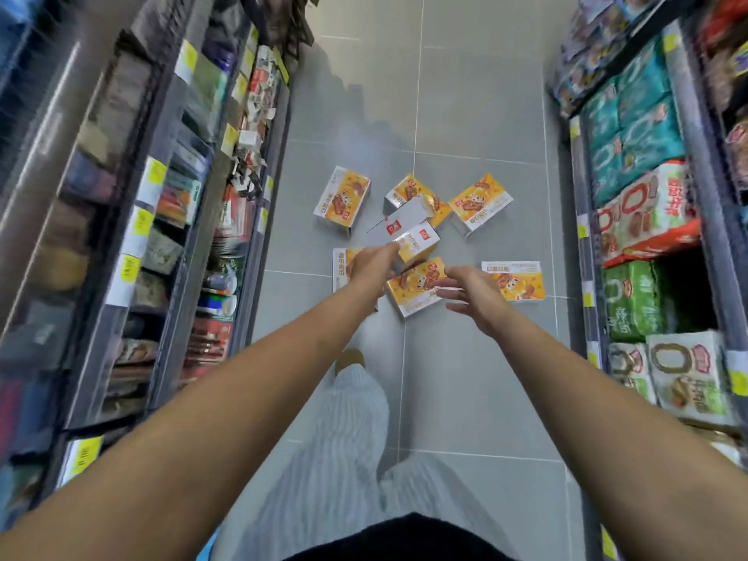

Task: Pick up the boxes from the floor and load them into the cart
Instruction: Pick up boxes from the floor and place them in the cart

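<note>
Several yellow-and-white boxes lie scattered on the grey tiled floor (465, 95) of a shop aisle. One box (343, 201) is at the far left, another box (481, 204) at the far right, a third box (520, 279) at the near right. My left hand (370, 267) reaches out over the pile, fingers touching a tilted box (419, 242) in the middle. My right hand (471, 295) hovers with fingers spread beside a near box (413, 291), holding nothing. No cart is in view.
Stocked shelves (170, 204) line the left side of the aisle. Shelves with large packs (643, 220) line the right. My leg in striped trousers (356, 419) and a shoe stand just short of the boxes.
</note>
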Tool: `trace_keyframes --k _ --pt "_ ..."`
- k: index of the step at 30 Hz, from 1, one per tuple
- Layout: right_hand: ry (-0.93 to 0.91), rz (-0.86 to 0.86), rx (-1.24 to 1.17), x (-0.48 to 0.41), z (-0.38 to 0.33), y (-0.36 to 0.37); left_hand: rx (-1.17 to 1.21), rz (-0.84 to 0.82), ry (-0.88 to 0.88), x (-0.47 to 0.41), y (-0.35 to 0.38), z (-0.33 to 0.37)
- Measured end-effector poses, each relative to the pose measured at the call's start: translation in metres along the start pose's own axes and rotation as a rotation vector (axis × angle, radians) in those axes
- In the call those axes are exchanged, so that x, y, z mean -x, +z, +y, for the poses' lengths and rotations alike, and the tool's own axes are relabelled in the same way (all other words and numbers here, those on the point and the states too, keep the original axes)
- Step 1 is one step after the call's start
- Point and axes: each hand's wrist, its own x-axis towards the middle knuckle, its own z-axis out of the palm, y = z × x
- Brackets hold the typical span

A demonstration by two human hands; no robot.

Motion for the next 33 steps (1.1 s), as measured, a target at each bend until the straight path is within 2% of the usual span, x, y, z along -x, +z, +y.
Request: trace_keyframes --k 10,19,27,33 --pt "0.037 -0.007 0.1 -0.122 -0.088 -0.019 0.019 -0.025 -0.168 -0.118 0.053 0.063" --pt "0.101 -0.175 0.34 -0.273 -0.113 -0.07 0.129 0.157 -0.208 -0.212 0.132 0.078" --pt "0.148 -0.317 0.517 -0.377 -0.1 -0.084 0.298 0.279 -0.312 -0.303 0.183 0.049" --pt "0.127 -0.311 0.643 -0.452 -0.06 -0.057 0.335 0.292 -0.329 -0.373 0.19 0.005"
